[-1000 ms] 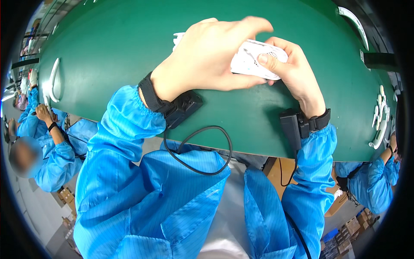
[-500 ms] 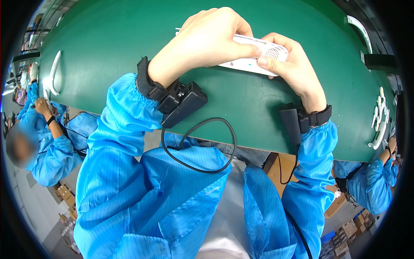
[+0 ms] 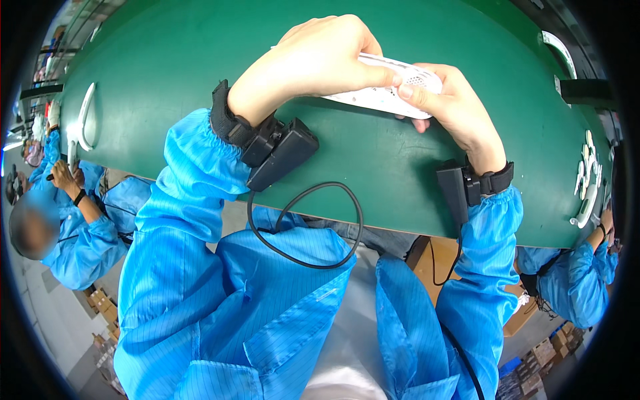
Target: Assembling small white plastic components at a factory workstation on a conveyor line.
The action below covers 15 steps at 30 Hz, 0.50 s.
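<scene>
Above the green table I hold a long white plastic housing with rounded ends and a patch of small round holes near its right end. My left hand is closed over its left part, the thumb lying along the face; the back of that hand hides much of the piece. Gripping the right end is my right hand, its thumb pressed on the face beside the holes and its fingers underneath. Both thumb tips nearly meet. Each wrist wears a black strap with a black box.
A curved white part lies on the green table at the left; several white parts lie at the right edge. A black cable loops by my left wrist. Co-workers in blue sit at left and right.
The white housing has tilted, showing more of its lower side edge. My right fingers have shifted beneath it, and both hands have moved slightly. The left co-worker's hands have moved.
</scene>
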Tool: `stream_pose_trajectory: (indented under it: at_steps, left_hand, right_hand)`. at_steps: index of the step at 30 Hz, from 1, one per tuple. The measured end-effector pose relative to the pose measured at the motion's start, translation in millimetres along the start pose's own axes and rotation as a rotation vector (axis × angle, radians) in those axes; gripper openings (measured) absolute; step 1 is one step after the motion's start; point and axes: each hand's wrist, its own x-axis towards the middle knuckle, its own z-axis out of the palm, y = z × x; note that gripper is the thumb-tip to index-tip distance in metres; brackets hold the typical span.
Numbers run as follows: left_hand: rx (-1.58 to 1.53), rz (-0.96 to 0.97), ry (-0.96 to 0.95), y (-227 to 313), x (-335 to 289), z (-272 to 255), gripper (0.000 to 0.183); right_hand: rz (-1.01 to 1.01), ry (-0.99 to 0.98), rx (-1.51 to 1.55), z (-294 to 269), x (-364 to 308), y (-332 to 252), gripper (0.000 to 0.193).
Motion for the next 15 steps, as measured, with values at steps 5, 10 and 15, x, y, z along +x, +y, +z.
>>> stream_pose_trajectory:
  at_steps: [5, 10, 15]
  left_hand:
    - [0.083, 0.034, 0.085, -13, 11, 10, 0.036]
    - [0.084, 0.232, 0.242, -18, 10, 13, 0.035]
    - [-0.022, 0.241, 0.227, -18, 8, 10, 0.03]
  right_hand:
    - [-0.238, 0.473, -0.561, 3, -9, 2, 0.027]
    - [-0.547, 0.413, -0.956, 24, -29, 10, 0.033]
    - [-0.469, 0.389, -1.038, 43, -27, 5, 0.043]
